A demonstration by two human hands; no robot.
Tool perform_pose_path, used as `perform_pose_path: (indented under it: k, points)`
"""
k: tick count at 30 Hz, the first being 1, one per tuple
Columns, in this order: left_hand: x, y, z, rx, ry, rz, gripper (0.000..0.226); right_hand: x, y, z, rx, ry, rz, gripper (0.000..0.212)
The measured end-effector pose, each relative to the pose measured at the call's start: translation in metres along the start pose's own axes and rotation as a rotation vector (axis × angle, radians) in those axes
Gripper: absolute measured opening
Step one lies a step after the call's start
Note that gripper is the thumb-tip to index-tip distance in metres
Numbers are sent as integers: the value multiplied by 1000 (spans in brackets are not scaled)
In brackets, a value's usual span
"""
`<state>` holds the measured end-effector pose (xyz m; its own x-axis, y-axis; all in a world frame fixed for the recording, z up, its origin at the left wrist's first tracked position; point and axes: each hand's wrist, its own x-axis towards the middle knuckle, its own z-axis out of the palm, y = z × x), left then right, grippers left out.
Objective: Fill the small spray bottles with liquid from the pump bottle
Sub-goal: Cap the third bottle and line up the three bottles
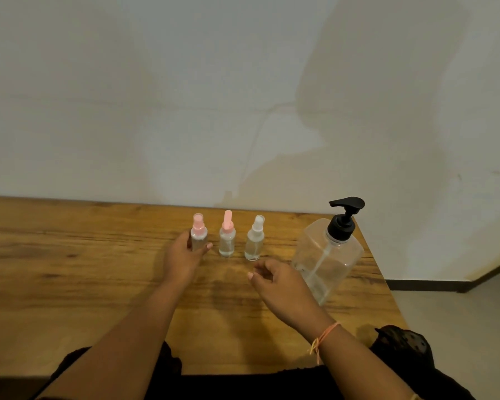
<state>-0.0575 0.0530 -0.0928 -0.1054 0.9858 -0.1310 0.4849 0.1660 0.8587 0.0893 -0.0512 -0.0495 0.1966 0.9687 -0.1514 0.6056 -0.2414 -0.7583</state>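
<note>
Three small clear spray bottles stand in a row near the table's far edge. My left hand (184, 256) grips the left spray bottle (199, 232), which has a pink cap under a clear cover. The middle spray bottle (227, 235) shows a bare pink sprayer. The right spray bottle (255, 238) has a white sprayer. To their right stands the large clear pump bottle (328, 256) with a black pump head. My right hand (277, 282) hovers in front of the right spray bottle, fingers loosely curled and holding nothing.
The wooden table (84, 269) ends just right of the pump bottle. A pale wall rises close behind the bottles. Grey floor (459, 313) lies beyond the table's right edge. Dark clothing fills the bottom of the view.
</note>
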Motion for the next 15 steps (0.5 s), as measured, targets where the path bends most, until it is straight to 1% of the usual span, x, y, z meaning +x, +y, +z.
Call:
perform_pose_path:
  k: [4,8,13,15]
  points:
    - [2,-2,-1,-8,-40,26,46,1,1,1,-3,5,0,41]
    - [2,-1,-3,-2,-78,29,51,1,2,1,11,2,16,40]
    - [3,-4,-6,-35,-135,33,64,1,1,1,21,-14,34,40]
    - [3,-5,-7,-41,-137,35,74,1,1,0,17,-18,44,40]
